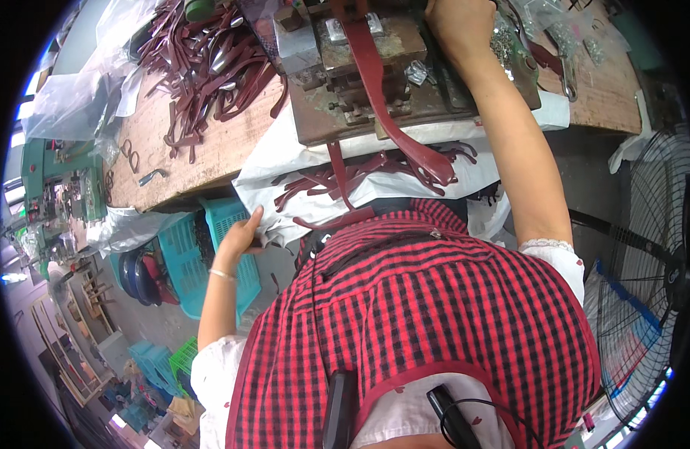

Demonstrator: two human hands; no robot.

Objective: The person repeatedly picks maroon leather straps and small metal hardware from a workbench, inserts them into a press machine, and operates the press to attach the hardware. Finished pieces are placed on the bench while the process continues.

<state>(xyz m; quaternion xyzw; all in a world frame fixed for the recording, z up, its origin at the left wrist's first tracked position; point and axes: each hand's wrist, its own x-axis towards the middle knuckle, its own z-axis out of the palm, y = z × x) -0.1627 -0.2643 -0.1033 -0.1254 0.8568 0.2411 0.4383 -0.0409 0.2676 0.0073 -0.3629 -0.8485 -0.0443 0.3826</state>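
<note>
A dark red leather strap [369,66] hangs from the head of a rusty bench press [345,56], its wide rounded end toward me. My right hand [461,26] is closed beside the press at the top edge; what it grips is cut off from view. At the edge of a white sheet [274,153], my left hand [239,236] has its thumb and fingers apart, and some fingertips are partly hidden. More dark red straps [315,183] lie on the sheet across my lap, one of them [337,168] hanging down from the bench edge.
A big heap of red straps [210,67] covers the bench's left, near scissors [130,156] and clear plastic bags [72,105]. Small metal parts [502,49] lie to the right. A teal crate [184,258] stands below left, a black floor fan [644,262] at right.
</note>
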